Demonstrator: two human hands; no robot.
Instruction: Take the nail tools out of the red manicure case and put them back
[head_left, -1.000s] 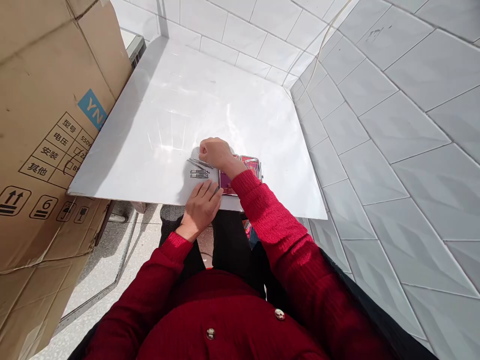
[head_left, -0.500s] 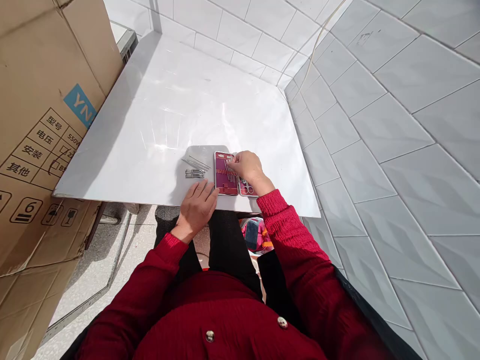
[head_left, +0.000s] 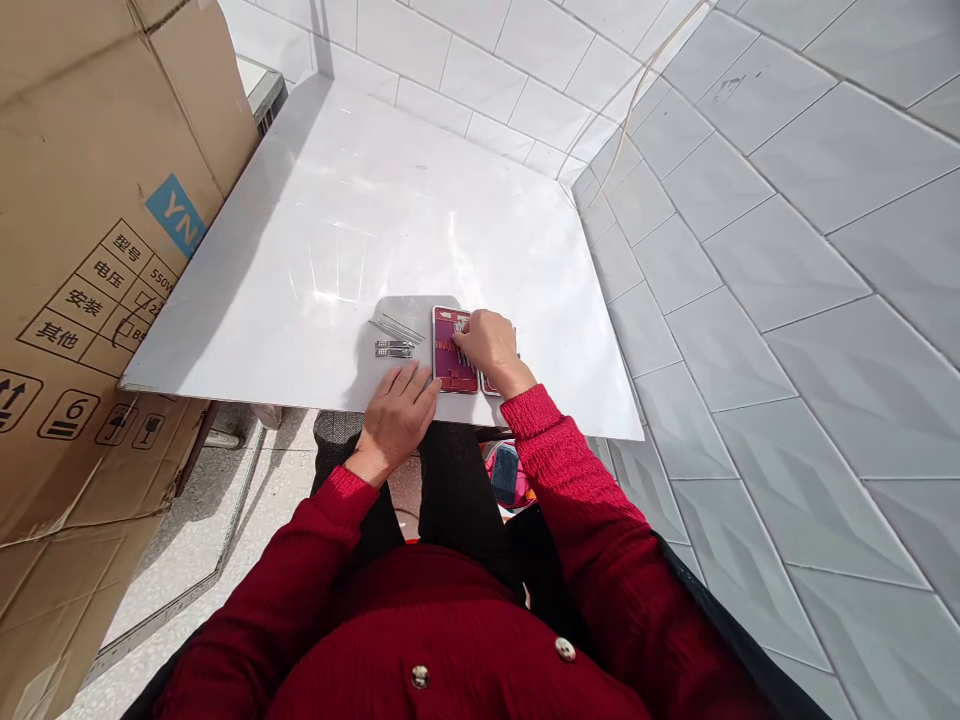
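Observation:
An open manicure case (head_left: 444, 372) with a purple-red lining and several slim metal tools in its loops lies near the table's front edge. Over it, my right hand (head_left: 489, 345) has its thumb and fingers pinched together among the tools. What is between those fingertips is too small to make out, and the hand hides most of the case's right half. My left hand (head_left: 401, 408) rests flat at the table edge, fingers stretched out, by the case's lower left corner. Just beyond its fingertips lie nail clippers (head_left: 394, 348), with several thin metal tools (head_left: 397, 327) behind them.
The white tabletop (head_left: 450, 190) meets tiled walls (head_left: 810, 250) at the back and right. A large cardboard box (head_left: 90, 200) stands along the left side. A thin cable (head_left: 626, 110) runs down the corner. Beneath the table's front edge is a pink bag (head_left: 501, 475).
My right hand has shifted slightly over the case and now covers the scissors that showed in its right half. The left hand stays flat in place. The view has moved a little.

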